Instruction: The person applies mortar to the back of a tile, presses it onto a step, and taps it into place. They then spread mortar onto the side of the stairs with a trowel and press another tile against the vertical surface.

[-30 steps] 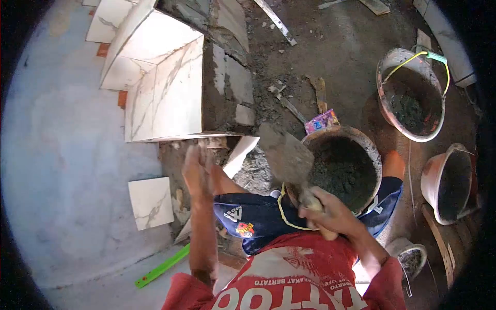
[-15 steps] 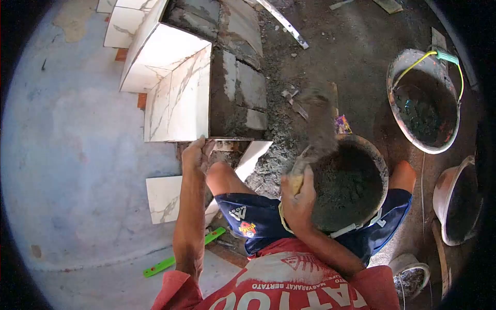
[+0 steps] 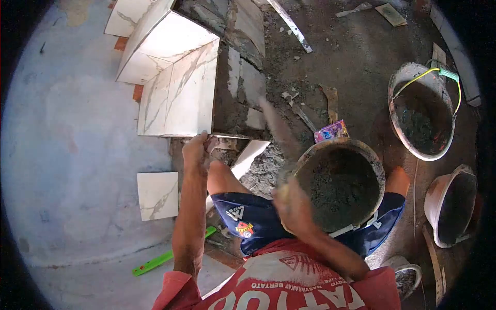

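My left hand point(image 3: 196, 151) grips the near edge of a white marble-patterned tile point(image 3: 192, 93) on the stair step, its fingers partly hidden beneath. My right hand point(image 3: 292, 206), blurred by motion, is closed around the handle of a trowel point(image 3: 281, 126). The trowel's smeared blade points up toward the bare block side of the steps point(image 3: 250, 85). Just right of that hand, between my knees, sits a bucket point(image 3: 381, 173) with dark wet mortar point(image 3: 341, 181) in it.
Another mortar bucket point(image 3: 397, 121) with a yellow handle stands at the right, above a pale basin point(image 3: 433, 206) and a small pail point(image 3: 413, 267). A loose tile point(image 3: 157, 196) and a green level point(image 3: 153, 263) lie left. Wood scraps point(image 3: 330, 103) and a purple packet point(image 3: 330, 132) lie beyond the bucket.
The trowel has swung left from over the mortar bucket toward the steps, with my right hand moving slightly left and down. My left hand stays at the tile edge.
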Action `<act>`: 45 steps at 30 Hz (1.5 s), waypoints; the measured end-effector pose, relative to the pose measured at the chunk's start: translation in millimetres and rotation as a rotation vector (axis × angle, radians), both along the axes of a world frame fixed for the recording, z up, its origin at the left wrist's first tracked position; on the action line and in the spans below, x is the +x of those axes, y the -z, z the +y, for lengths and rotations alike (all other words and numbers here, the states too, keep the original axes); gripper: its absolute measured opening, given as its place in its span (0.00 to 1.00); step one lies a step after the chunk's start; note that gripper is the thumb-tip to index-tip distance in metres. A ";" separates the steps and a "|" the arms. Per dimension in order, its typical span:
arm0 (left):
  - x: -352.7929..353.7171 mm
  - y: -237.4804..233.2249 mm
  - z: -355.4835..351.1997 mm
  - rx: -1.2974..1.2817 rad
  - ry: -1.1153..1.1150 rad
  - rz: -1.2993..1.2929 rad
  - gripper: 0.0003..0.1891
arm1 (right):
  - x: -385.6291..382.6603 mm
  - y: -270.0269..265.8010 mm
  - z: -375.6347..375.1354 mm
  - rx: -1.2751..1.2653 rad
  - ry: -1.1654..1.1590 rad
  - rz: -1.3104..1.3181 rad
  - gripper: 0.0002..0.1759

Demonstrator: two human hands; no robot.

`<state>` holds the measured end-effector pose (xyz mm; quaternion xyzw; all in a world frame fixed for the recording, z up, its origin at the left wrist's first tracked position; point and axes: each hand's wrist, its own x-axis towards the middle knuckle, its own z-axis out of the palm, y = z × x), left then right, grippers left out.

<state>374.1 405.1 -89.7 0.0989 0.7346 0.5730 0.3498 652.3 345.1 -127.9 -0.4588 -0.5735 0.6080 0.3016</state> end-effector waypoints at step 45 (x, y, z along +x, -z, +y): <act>-2.3 14.3 -3.0 0.313 -0.256 0.004 0.11 | -2.0 30.8 68.6 -0.663 -0.034 0.660 0.14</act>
